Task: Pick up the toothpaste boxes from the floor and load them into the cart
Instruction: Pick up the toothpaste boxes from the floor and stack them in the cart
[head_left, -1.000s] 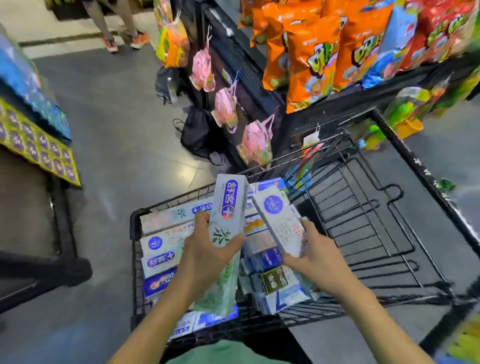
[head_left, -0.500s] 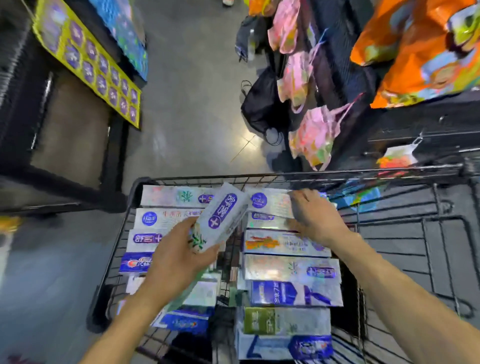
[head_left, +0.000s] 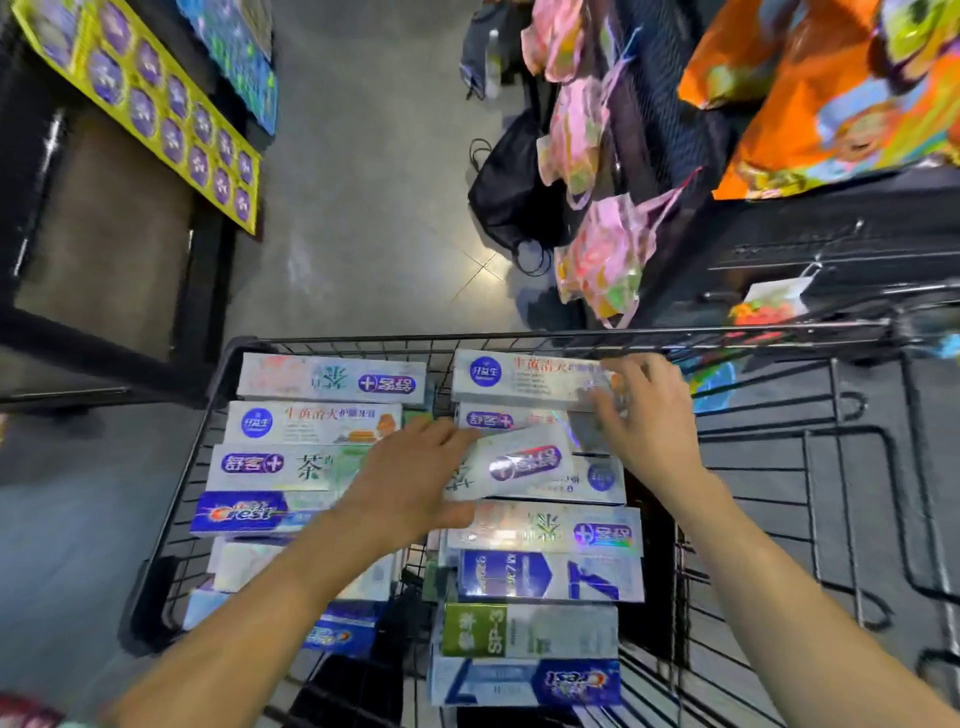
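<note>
Toothpaste boxes (head_left: 332, 423), long cardboard cartons in white, purple and blue, lie flat in two columns inside my black wire shopping cart (head_left: 218, 374). My left hand (head_left: 410, 483) grips one silvery white box with a purple oval label (head_left: 514, 462) by its near end, thumb under and fingers curled over, holding it tilted above the right column, its far end pointing to about two o'clock. My right hand (head_left: 649, 415) rests at one o'clock on the white box with a round blue logo (head_left: 524, 376) at the far end of that column, fingers bent over its right end. Pink plastic bags (head_left: 602, 260) hang at twelve o'clock beyond the cart rim.
</note>
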